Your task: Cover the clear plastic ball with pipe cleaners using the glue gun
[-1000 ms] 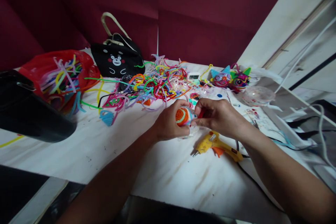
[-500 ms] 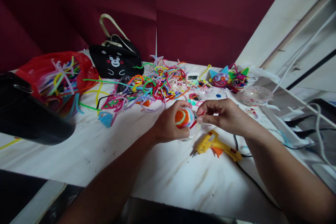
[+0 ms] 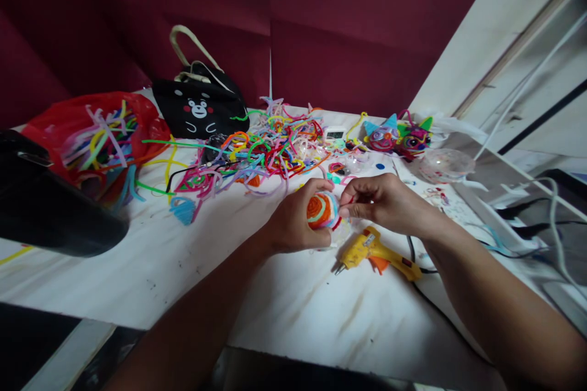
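My left hand point(image 3: 300, 217) is wrapped round a ball covered in coiled pipe cleaners point(image 3: 322, 210), with orange, light blue, pink and white bands facing me. Close against the ball's right side, my right hand point(image 3: 378, 201) pinches a red pipe cleaner point(image 3: 340, 217) between thumb and fingertips. Part of that red strand lies along the ball; the rest is hidden by the fingers. Just below the hands, a yellow glue gun point(image 3: 373, 252) rests on its side on the white table point(image 3: 293, 311), its nozzle pointing left.
Tangled pipe cleaners point(image 3: 275, 146) cover the table's back middle. A red plastic bag point(image 3: 41, 125) of pipe cleaners, a black bag point(image 3: 197, 104) and a glossy black object point(image 3: 64, 201) stand left. Decorated figures point(image 3: 383, 134), a clear bowl point(image 3: 447, 165) and a grey tray with cables point(image 3: 495, 208) are right.
My right hand has moved slightly left, closer to the ball, and less of the red pipe cleaner shows. The ball has turned a little in my left hand.
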`<state>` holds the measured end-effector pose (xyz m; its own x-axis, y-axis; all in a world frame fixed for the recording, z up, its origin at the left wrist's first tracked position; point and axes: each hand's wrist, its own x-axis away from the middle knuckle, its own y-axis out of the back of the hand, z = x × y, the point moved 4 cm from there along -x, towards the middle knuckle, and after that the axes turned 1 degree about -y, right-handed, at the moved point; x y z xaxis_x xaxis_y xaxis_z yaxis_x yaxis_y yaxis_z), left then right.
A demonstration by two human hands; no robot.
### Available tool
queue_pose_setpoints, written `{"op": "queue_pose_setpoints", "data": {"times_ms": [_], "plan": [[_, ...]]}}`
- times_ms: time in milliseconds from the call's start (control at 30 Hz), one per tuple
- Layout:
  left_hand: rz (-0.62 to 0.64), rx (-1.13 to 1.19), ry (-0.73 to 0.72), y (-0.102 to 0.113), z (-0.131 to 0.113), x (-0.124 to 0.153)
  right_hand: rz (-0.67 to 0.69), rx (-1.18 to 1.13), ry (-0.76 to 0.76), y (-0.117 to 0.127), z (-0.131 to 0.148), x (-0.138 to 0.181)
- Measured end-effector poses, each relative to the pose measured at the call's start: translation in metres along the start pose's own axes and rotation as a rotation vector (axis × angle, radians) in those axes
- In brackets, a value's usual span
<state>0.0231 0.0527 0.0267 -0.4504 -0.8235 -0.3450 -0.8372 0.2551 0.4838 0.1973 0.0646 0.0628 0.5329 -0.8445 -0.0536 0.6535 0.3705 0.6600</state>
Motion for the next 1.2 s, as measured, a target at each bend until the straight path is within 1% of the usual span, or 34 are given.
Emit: {"op": "queue_pose_setpoints", "data": {"times_ms": [167,400,500,700,900,1067,1200], "plan": [[0.025,0.011,-0.008,-0.002,0.0,0.0,0.069,-0.039,0.009,0.0,-0.004,0.003],[0.044,0.005,-0.032,-0.003,0.001,0.001,0.019,-0.051,-0.02,-0.001,-0.006,0.005],[0.05,0.001,-0.034,-0.003,0.0,0.0,0.018,-0.058,-0.035,-0.002,-0.007,0.005],[0.109,0.012,-0.043,-0.005,-0.002,0.001,0.095,-0.115,-0.042,-0.002,-0.009,0.008],[0.112,-0.004,-0.05,-0.006,-0.001,0.002,0.029,-0.087,-0.041,-0.003,-0.01,0.008],[0.132,0.015,-0.065,-0.007,-0.002,0.002,0.032,-0.249,-0.099,-0.004,-0.013,0.009],[0.142,0.025,-0.113,-0.008,-0.004,0.003,-0.072,-0.291,-0.145,-0.001,-0.02,0.014]]}}
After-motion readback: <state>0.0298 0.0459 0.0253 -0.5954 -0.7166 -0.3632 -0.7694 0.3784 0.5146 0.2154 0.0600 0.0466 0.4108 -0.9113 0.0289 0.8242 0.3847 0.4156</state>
